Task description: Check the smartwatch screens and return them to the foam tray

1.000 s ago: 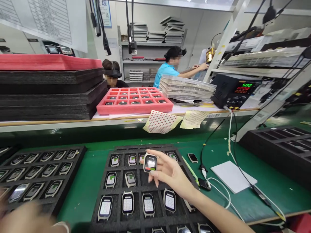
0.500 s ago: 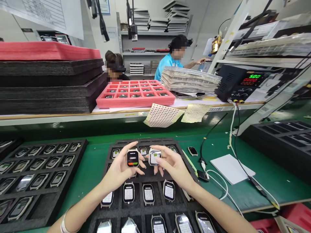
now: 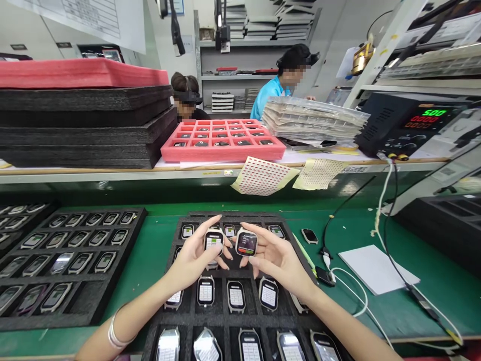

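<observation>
My left hand (image 3: 197,253) is closed around the sides of a smartwatch (image 3: 214,241), with its thumb lying over the lit screen, which shows white and green blocks. Just right of it, my right hand (image 3: 276,255) grips a second smartwatch (image 3: 247,242) by its edges. That one has a dark screen with small text and a red and green strip at the bottom. Both watches are held up over a black foam tray (image 3: 221,320), whose compartments hold several more strapless watches (image 3: 236,296), most with lit screens.
Another watch-filled foam tray (image 3: 84,291) lies at left. To the right are a lone watch (image 3: 309,235), a white pad (image 3: 378,268) and cables (image 3: 356,296). On the shelf stand a red foam tray (image 3: 223,153), stacked black foam (image 3: 86,130) and a power supply (image 3: 406,125). Two people sit behind.
The left watch's screen went from dark with an orange-green strip to white and green blocks, and my left thumb moved onto it. The right watch's screen turned dark; my right thumb came off it.
</observation>
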The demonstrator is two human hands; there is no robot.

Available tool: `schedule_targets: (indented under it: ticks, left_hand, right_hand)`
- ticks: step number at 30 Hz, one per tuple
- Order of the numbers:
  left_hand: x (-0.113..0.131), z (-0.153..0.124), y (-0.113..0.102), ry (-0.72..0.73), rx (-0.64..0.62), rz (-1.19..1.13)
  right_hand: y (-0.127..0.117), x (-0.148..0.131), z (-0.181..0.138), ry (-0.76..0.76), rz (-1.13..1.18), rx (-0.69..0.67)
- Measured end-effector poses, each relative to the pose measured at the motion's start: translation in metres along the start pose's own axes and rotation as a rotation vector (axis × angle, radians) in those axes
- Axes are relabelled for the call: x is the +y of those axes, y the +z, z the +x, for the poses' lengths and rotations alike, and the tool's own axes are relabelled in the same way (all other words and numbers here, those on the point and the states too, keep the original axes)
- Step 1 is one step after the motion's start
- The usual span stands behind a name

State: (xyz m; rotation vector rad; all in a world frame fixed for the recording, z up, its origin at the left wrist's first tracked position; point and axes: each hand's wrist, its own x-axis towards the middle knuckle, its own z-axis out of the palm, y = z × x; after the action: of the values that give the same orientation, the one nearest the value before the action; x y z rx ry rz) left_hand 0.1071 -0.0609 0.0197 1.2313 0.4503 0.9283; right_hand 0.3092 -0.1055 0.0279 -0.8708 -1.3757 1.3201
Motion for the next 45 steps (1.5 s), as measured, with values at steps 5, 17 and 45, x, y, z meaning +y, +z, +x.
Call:
schedule_targets:
  ticks: [5, 17, 45]
  left_hand:
    - [0.0, 0.0, 0.002, -0.001, 0.001, -0.032]
    - [-0.001, 0.001, 0.001, 0.03, 0.003, 0.086]
    - [-0.032, -0.003, -0.001, -0.094, -0.139, 0.173]
  right_hand:
    - [-0.001, 0.006, 0.001, -0.003, -0.024, 0.043]
    - [0.001, 0.005, 0.0, 0.042, -0.084, 0.149]
    - [-0.022, 0.006, -0.02, -0.063, -0.696, 0.054]
